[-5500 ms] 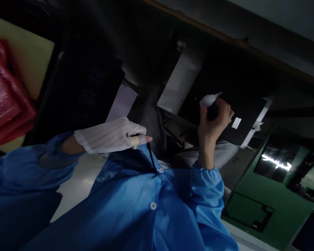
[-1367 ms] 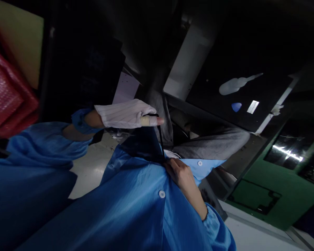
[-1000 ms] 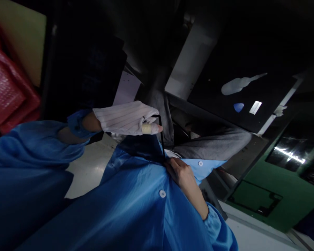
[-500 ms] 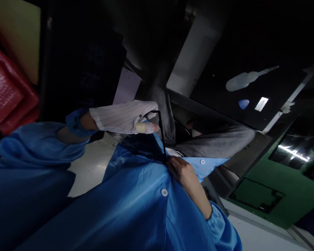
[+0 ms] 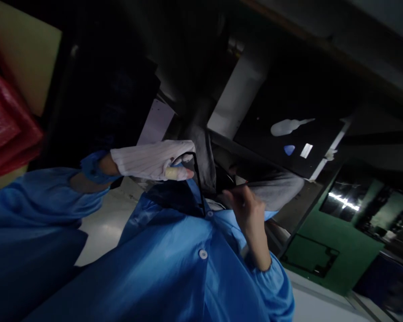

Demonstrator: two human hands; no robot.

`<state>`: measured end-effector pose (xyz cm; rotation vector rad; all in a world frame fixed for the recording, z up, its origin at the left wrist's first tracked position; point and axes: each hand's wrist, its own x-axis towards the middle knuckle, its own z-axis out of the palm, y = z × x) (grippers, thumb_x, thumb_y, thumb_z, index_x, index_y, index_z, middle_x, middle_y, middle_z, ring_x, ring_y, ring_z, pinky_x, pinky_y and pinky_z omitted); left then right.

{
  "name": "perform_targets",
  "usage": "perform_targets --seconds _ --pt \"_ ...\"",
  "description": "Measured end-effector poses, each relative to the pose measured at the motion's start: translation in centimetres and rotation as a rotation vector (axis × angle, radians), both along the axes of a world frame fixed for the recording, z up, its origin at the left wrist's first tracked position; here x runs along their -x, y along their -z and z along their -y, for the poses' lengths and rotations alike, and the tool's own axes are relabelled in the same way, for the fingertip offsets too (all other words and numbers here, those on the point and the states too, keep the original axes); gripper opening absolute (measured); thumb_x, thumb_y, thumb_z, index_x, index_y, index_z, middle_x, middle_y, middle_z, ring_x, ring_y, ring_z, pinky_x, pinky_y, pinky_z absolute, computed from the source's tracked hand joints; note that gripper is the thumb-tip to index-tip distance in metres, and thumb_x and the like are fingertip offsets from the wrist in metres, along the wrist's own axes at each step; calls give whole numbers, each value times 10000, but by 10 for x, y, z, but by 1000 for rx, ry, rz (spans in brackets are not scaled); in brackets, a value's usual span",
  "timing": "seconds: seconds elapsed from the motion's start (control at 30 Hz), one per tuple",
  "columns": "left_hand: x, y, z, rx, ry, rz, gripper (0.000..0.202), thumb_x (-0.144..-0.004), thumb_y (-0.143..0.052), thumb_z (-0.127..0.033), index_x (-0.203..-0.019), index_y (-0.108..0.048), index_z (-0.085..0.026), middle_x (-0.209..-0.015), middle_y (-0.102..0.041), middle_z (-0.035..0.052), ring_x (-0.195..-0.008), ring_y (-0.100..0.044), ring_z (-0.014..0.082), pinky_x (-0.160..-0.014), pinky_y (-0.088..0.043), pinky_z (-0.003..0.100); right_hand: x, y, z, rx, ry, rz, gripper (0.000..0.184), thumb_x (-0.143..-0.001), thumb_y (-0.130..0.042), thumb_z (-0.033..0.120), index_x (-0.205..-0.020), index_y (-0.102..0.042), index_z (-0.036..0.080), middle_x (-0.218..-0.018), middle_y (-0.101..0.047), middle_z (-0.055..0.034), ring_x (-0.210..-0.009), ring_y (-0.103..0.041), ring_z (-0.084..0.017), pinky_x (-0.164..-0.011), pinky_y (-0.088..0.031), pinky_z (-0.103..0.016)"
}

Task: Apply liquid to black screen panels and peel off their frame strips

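My left hand (image 5: 147, 160) wears a whitish striped glove, with a yellowish band around the thumb and the thumb's tip bare. Its fingers close on one end of a thin black frame-like piece (image 5: 199, 185), which slants down towards the front of my blue smock (image 5: 161, 250). My bare right hand (image 5: 250, 212) is raised to the right of that piece, apart from it. Its fingers are curled together, and whether something small is between them is hidden.
On a dark surface at right lie a whitish dropper-like bottle (image 5: 284, 127), a blue triangular pick (image 5: 289, 150) and a small bright rectangle (image 5: 306, 150). A green panel (image 5: 349, 255) stands lower right. Red bubble-wrap-like material (image 5: 10, 129) is at far left. My grey trousers (image 5: 278, 190) show below.
My right hand has come off the black piece's lower end and moved right and up. The left hand keeps its hold. The view has shifted, so the things on the dark surface appear further left and lower.
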<state>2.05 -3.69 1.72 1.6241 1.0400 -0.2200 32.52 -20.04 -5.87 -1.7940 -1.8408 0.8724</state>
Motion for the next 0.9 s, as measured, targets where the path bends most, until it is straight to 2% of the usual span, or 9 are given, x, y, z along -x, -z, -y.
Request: perform_targets --seconds 0.1,0.2,0.33,0.47,0.6,0.67,0.73,0.8,0.9 --pt "-1 -6 -3 18 33 55 429 -1030 -552 -641 -1053 -513 -214 -818 -514 -21 -701 -440 138 -687 -354 249 10 2 -70 -184 112 168 431 -1179 -666 617 -969 -712 244 -900 -749 -61 -843 -708 -228 -757 -522 -317" --pt "-2 -9 0 -48 37 77 436 -1002 -563 -637 -1057 -531 -206 -920 -568 9 -770 -509 156 -732 -400 262 16 13 -132 -227 224 257 373 -1173 -686 572 -1011 -688 236 -973 -740 -72 -958 -720 -264 -872 -557 -364" --pt "-4 -15 2 -91 86 28 478 -990 -544 -670 -1072 -555 -200 -1024 -629 50 -834 -561 188 -752 -422 302 18 30 -162 -212 361 297 383 -1168 -668 583 -1200 -704 203 -1198 -742 -153 -1073 -738 -317 -906 -605 -429" --pt "-6 -19 -1 -66 149 -12 468 -1013 -567 -655 -1150 -559 -208 -1205 -722 99 -1069 -727 266 -850 -519 319 24 32 -135 -369 411 299 585 -1166 -627 633 -1546 -629 189 -1473 -682 -266 -1298 -706 -397 -989 -641 -518" --pt "-10 -15 -2 -97 181 -42 507 -1054 -601 -582 -1387 -564 -202 -1462 -732 157 -1334 -761 314 -1062 -586 360 36 18 -89 -403 374 239 545 -1173 -639 559 -1593 -623 212 -1608 -637 -285 -1516 -606 -436 -1197 -557 -646" --pt "-13 -14 -1 -115 202 -91 567 -1063 -607 -565 -1490 -546 -197 -1625 -668 198 -1451 -722 346 -1144 -579 396 44 8 -63 -312 239 61 407 -1206 -577 484 -1508 -687 233 -1498 -725 -229 -1435 -679 -369 -1189 -575 -565" --pt "-15 -13 1 -138 206 -129 580 -1052 -612 -560 -1493 -564 -186 -1694 -620 225 -1519 -679 386 -1187 -564 434 53 2 -39 -120 3 -197 361 -1219 -553 473 -1434 -734 246 -1349 -801 -159 -1268 -759 -290 -1115 -608 -430" --pt "-15 -13 2 -162 200 -120 519 -1037 -609 -553 -1404 -608 -187 -1581 -697 211 -1401 -737 385 -1140 -572 440 62 1 -16 118 -144 -415 393 -1218 -548 544 -1342 -763 240 -1198 -828 -102 -1105 -783 -244 -1015 -615 -344" --pt "-12 -11 5 -234 190 -15 401 -1025 -586 -518 -1277 -627 -208 -1319 -772 131 -1130 -789 319 -1024 -582 418 75 9 7 339 -88 -618 579 -1184 -492 743 -1084 -749 234 -948 -759 -39 -904 -717 -209 -885 -577 -303"
